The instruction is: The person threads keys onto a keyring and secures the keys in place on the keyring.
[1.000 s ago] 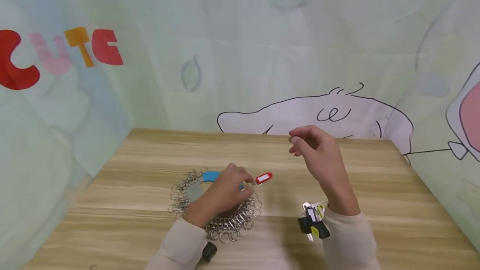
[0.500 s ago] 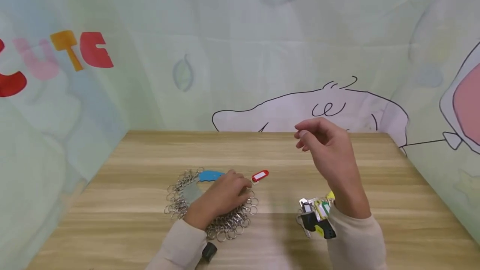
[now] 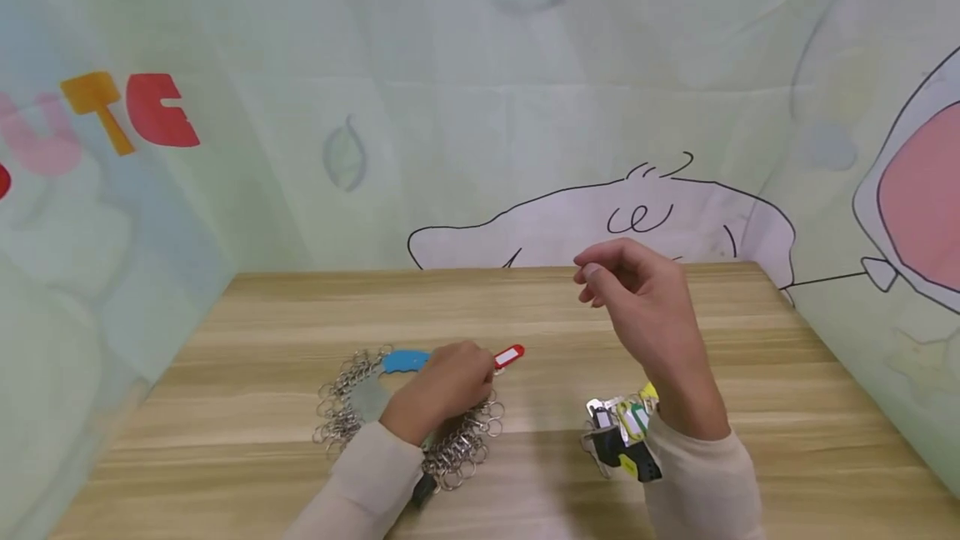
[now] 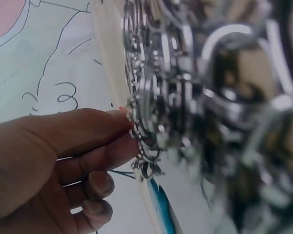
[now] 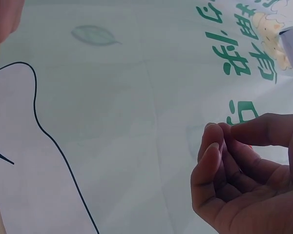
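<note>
In the head view my left hand (image 3: pixel 453 377) reaches over a round cluster of metal split rings (image 3: pixel 457 457). Its thumb and index finger pinch near the left end of a red key tag (image 3: pixel 510 356) with a white label. In the left wrist view the rings (image 4: pixel 229 92) partly hide the fingertips, and a speck of red shows there. My right hand (image 3: pixel 645 298) is raised above the table, its fingers loosely bent and the thumb near the index fingertip. Nothing shows in the right hand (image 5: pixel 249 175) in the right wrist view.
A pile of key tags (image 3: pixel 622 444), black, yellow and green with metal parts, lies beside the right sleeve. A blue piece (image 3: pixel 405 361) and a greyish piece (image 3: pixel 369 398) lie within the ring cluster. The wood-grain table (image 3: pixel 300 307) ends at a printed cloth wall (image 3: pixel 450 123).
The left fingers have closed in at the red key tag's left end. My right hand stays raised, with its fingers bent as before. The head view has swung a little to the right.
</note>
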